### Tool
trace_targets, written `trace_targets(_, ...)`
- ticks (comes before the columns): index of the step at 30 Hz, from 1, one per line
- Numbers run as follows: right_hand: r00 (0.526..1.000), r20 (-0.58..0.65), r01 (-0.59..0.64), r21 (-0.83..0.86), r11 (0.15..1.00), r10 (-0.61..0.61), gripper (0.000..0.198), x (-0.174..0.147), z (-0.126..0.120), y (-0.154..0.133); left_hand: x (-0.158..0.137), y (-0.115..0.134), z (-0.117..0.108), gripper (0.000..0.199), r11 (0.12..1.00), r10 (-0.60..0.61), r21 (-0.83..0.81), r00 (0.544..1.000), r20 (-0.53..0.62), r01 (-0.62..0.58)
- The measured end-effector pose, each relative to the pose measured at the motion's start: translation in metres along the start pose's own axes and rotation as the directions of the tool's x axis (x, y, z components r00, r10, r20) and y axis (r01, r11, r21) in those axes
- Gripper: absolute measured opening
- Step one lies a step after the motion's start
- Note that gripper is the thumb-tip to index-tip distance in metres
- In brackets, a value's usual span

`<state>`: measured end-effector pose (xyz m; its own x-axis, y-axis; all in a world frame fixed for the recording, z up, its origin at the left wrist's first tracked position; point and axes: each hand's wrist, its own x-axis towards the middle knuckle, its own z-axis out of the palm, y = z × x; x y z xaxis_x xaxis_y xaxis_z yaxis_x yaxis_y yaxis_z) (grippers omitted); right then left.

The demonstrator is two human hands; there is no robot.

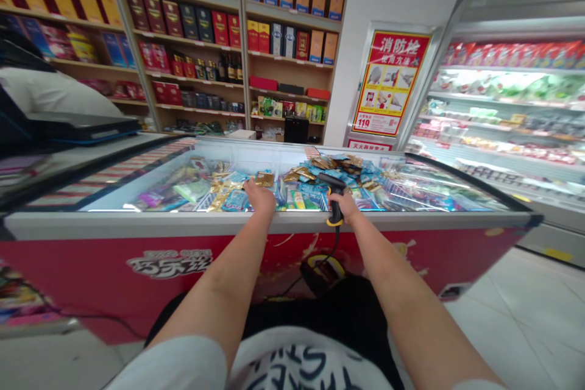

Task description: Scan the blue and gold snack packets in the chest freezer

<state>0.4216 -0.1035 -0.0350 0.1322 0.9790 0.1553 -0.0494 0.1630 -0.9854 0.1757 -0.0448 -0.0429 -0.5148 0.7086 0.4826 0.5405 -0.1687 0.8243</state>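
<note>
My right hand [347,205] is wrapped round the grip of a black and yellow barcode scanner [336,210], held at the near rim of a chest freezer [183,220]. The scanner's head points left, and its cable hangs down in front of the red freezer front. My left hand [260,196] reaches over the rim among ice cream packets, its fingers stretched out and partly hidden. Beside its fingertips lies a gold-brown packet [265,178]; a blue packet [236,199] is to its left. A heap of blue and gold packets [338,167] rises behind the scanner.
Shelves of boxed goods [192,24] stand behind the freezer. At the left is a counter with a dark flat device [86,129], and a person's white sleeve [55,94] shows there. A lit refrigerated display [503,103] is on the right. A cable [105,317] runs low at the left.
</note>
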Motion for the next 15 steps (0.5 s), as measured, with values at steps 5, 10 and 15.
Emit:
trace_targets(5,1.0,0.0,0.005,0.0,1.0,-0.005,0.019,-0.002,0.003,0.0,-0.008,0.011,-0.001,0.048,0.976,0.152,0.148,0.987,0.045,-0.157)
trace_targets(10,0.999,0.033,0.021,0.011,1.0,-0.022,0.018,-0.006,0.009,-0.002,-0.01,0.027,0.016,0.036,0.853,0.22,0.332,0.854,0.471,-0.403)
trace_targets(15,0.999,0.036,0.007,-0.041,0.999,-0.006,0.016,-0.007,0.011,-0.002,-0.027,0.055,0.046,0.066,0.829,0.104,0.41,0.824,0.556,-0.381)
